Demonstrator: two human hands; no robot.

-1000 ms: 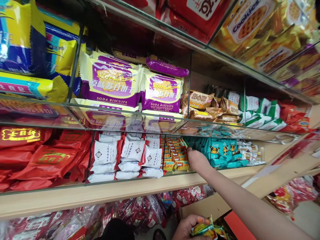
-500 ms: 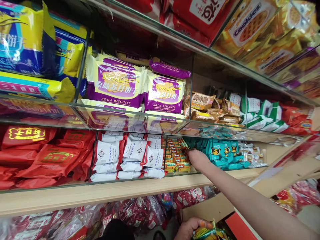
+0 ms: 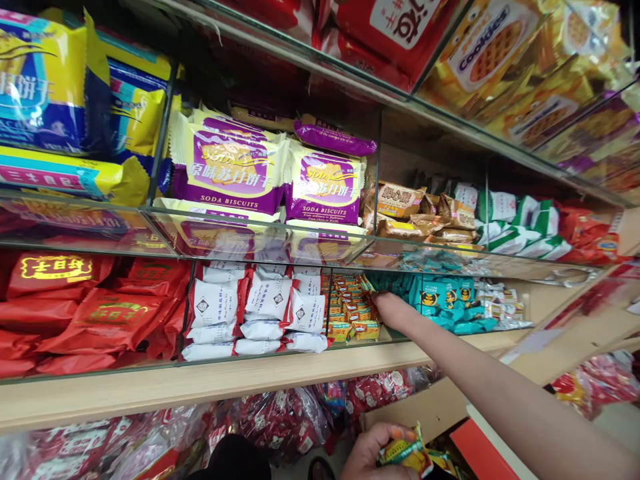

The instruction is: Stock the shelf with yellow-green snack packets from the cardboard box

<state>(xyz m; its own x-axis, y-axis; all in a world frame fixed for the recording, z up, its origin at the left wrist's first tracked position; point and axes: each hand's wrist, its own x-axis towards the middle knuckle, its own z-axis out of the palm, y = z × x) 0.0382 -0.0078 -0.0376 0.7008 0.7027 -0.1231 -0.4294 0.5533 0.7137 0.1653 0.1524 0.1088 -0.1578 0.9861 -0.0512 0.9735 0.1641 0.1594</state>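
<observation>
Overhead light washes the shelf (image 3: 300, 377) evenly, glinting off the glossy soda biscuit packets (image 3: 233, 160) and the glass edges. The upper recesses sink into shadow. Labels near the middle read crisply; the outer edges look stretched, the far right slightly blurred.

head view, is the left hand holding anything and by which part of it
Yes, the left hand holds a yellow-green packet by the end on the picture's left. Whether the right hand grips anything cannot be told.

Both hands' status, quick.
Left hand: closed around a green-and-yellow packet.
Right hand: at the small orange packets; fingertips obscured, grip cannot be told.
</observation>
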